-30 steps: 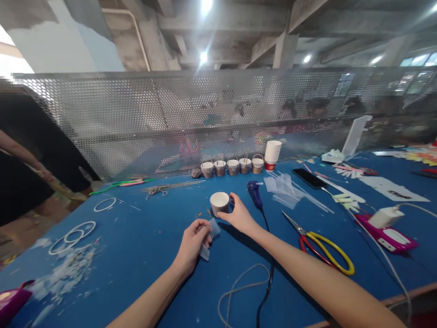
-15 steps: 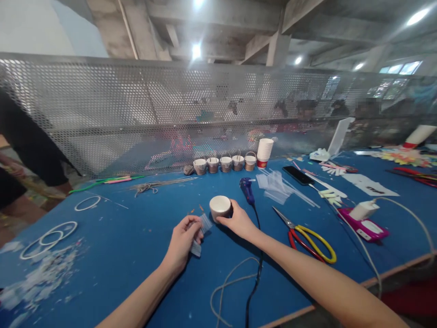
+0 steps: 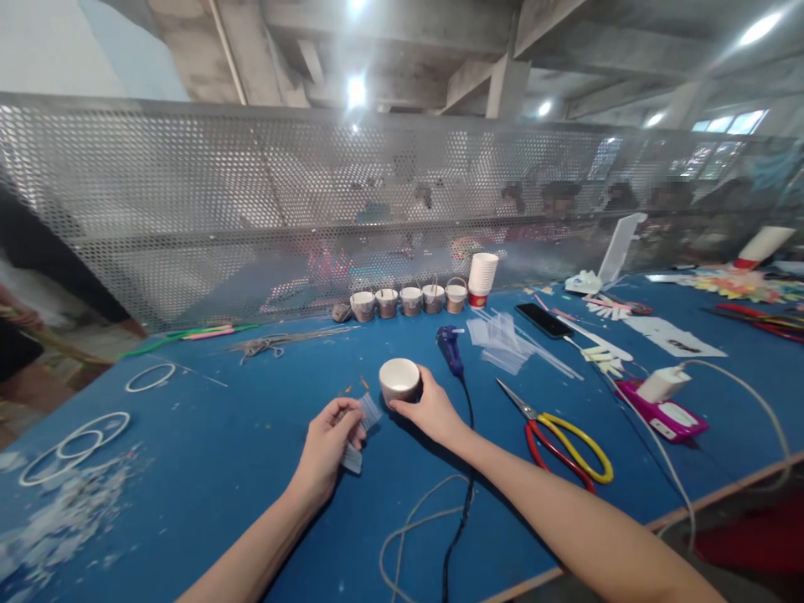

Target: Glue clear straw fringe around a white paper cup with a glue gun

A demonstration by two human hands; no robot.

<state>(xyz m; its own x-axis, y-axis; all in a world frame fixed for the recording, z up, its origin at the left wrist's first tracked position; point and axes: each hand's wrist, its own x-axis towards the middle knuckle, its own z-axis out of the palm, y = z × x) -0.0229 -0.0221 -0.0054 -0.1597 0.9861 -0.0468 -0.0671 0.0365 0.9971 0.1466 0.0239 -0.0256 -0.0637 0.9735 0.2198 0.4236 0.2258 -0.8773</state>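
My right hand (image 3: 438,409) is wrapped round the side of a small cup (image 3: 399,381), white inside and greyish brown outside, which stands upright with its mouth facing up. Just left of it, my left hand (image 3: 335,431) pinches a clear ribbed plastic strip (image 3: 370,410); its ends stick out above and below the fingers. Two small orange-brown bits lie beyond that hand. A blue glue gun (image 3: 450,350) lies right of the cup, its black cord running toward me. Scissors (image 3: 553,435) with red and yellow handles rest near my right forearm.
At the back, several small cord-covered buckets (image 3: 411,302) stand in a row beside stacked paper cups (image 3: 482,278). Clear plastic sheets (image 3: 502,342), a phone (image 3: 543,320) and a pink power strip (image 3: 666,412) lie right. White rings (image 3: 75,448) and scraps lie left. A perforated metal screen (image 3: 251,209) borders the table.
The camera view has turned slightly, so everything sits a little farther left. Both hands keep their hold on the cup and the plastic strip, with hardly any movement.
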